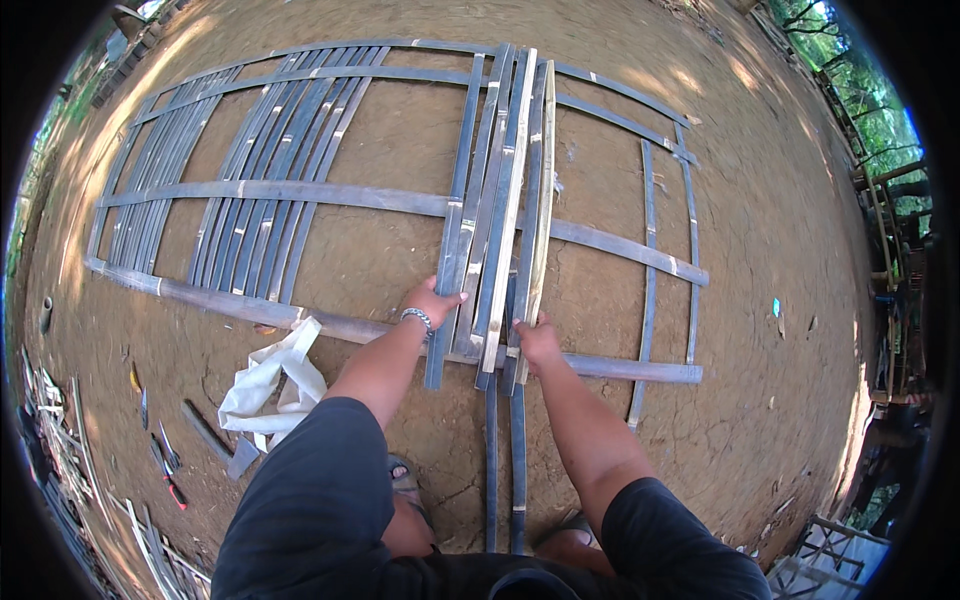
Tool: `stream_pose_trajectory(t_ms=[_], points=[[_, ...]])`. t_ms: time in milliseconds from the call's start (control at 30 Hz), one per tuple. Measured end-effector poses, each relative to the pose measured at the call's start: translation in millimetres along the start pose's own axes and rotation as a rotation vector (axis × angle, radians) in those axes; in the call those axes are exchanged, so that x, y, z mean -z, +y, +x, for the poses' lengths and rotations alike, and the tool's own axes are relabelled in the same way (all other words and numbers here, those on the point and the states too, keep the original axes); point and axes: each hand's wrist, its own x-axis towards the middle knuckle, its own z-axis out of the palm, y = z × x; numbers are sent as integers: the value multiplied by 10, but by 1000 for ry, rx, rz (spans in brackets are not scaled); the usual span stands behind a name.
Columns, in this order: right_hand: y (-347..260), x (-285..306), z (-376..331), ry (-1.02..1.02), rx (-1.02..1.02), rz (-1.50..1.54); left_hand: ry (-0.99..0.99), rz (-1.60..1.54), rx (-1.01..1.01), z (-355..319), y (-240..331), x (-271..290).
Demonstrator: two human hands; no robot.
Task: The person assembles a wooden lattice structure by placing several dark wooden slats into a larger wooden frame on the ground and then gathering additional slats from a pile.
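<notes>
Several bamboo slats [497,210] are bunched on the lattice frame [330,190] on the dirt floor, long axes running straight away from the person. The near ends are pressed by both hands: left hand [430,300] laid half-open on the outer slat, right hand [538,340] closed over the pale slat [540,190]
</notes>
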Motion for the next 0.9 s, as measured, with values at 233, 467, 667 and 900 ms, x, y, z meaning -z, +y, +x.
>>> stream_pose_trajectory(t_ms=[233, 467, 667, 900], points=[[-3, 34, -21, 94, 112, -536, 22, -235, -95, 49, -91, 93], [-119, 37, -178, 45, 92, -617, 27, -280, -97, 138, 107, 132], [-26, 127, -118, 12, 144, -610, -13, -201, -83, 429, 180, 163], [105, 136, -36, -12, 159, -575, -8, -414, -34, 596, -102, 90]])
